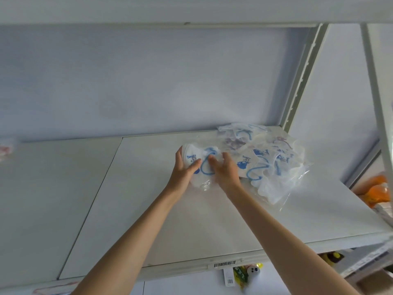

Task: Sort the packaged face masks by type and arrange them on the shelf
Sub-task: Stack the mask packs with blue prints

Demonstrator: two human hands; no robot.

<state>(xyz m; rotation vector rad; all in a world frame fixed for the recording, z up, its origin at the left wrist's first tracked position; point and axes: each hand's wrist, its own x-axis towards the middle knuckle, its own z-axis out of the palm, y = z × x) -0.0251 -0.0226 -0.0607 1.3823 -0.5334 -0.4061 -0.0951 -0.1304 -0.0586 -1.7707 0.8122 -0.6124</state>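
On the white shelf (148,209), both hands are on one packaged mask (202,165), a white mask with blue ear loops sealed in clear plastic, lying just left of the heap of other packets (270,158) at the shelf's right rear. The left hand (184,169) curls its fingers round the packet's left edge, thumb on top; the right hand (223,169) pinches it from the right, fingertips bent onto the film. The packet looks very light, limp and crinkly, and the glossy film is probably slippery, so a pinch at the edges or flat support underneath should suit better than a squeeze in the middle, which would likely crease the mask inside.
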